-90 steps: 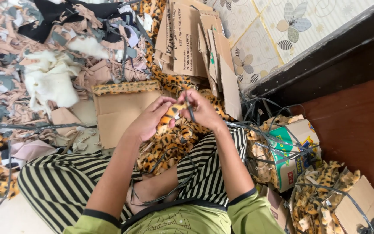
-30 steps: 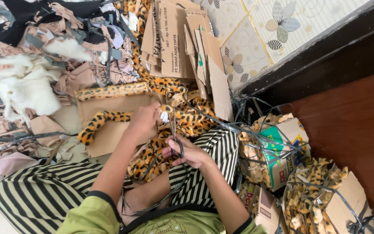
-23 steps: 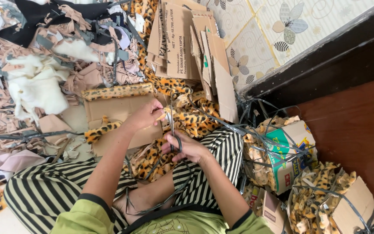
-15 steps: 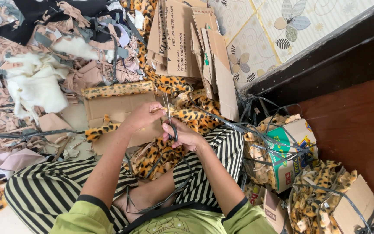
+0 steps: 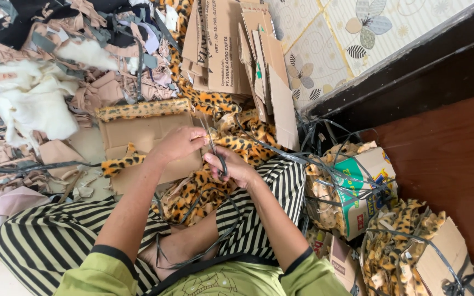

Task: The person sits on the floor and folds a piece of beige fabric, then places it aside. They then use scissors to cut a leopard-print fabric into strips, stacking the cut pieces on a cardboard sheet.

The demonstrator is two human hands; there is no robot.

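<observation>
I see the right hand (image 5: 231, 164) gripping scissors (image 5: 215, 151), blades at the leopard-print fabric strip (image 5: 138, 159) the left hand (image 5: 179, 143) pinches over the cardboard sheet (image 5: 144, 137). Risk — left fingertips sit close to the blades; a slip could nick them.

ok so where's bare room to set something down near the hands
Little. The flat cardboard left of the left hand is bare, bordered by leopard strips. The red-brown floor right of the strapped bundles is open. Scraps crowd the left; the lap holds leopard fabric.
</observation>
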